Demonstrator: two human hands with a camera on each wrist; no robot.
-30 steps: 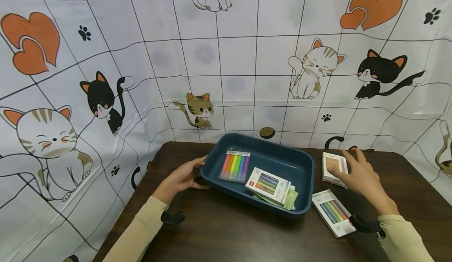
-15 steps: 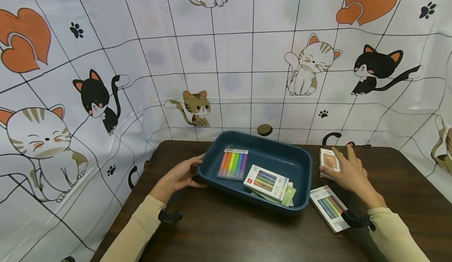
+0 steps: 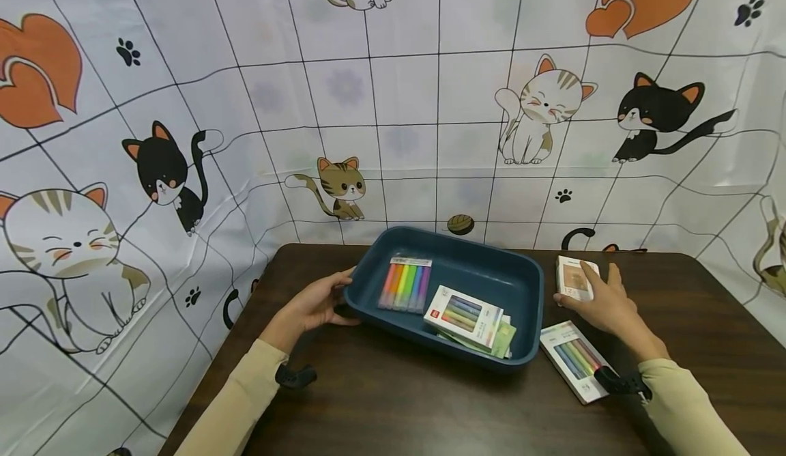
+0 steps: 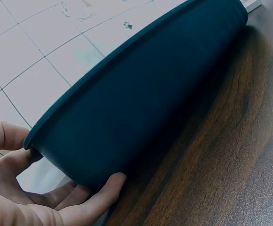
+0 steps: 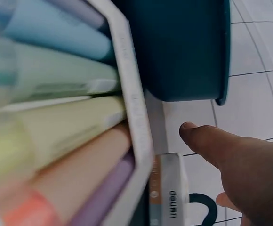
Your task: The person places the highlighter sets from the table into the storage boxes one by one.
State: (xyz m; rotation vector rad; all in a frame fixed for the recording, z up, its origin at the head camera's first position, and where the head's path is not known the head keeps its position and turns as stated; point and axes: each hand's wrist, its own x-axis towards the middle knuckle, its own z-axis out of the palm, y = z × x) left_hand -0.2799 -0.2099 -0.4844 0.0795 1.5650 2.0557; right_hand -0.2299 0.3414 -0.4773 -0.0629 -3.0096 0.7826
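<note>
A dark blue plastic bin (image 3: 454, 251) stands on the table, with my left hand (image 3: 313, 304) gripping its left end. In the left wrist view the fingers (image 4: 94, 202) curl about the bin's end, at the rim and low on the wall. At the back right, my right hand (image 3: 604, 309) hovers spread over a small white box (image 3: 576, 280) with a brown panel. Its thumb (image 5: 209, 141) is extended and looks apart from that box (image 5: 171, 193) in the right wrist view. Under the right wrist lies a white box of highlighters (image 3: 574, 360).
Inside the bin are a clear pack of rainbow-coloured pens (image 3: 405, 285), another white highlighter box (image 3: 463, 316) and green paper-like items (image 3: 503, 338) under it. A cat-print cloth (image 3: 405, 101) hangs behind the brown wooden table (image 3: 430, 415).
My right hand has come down and left to the small white box, thumb now by its near left corner. My left hand stays at the bin, and the view has shifted slightly.
</note>
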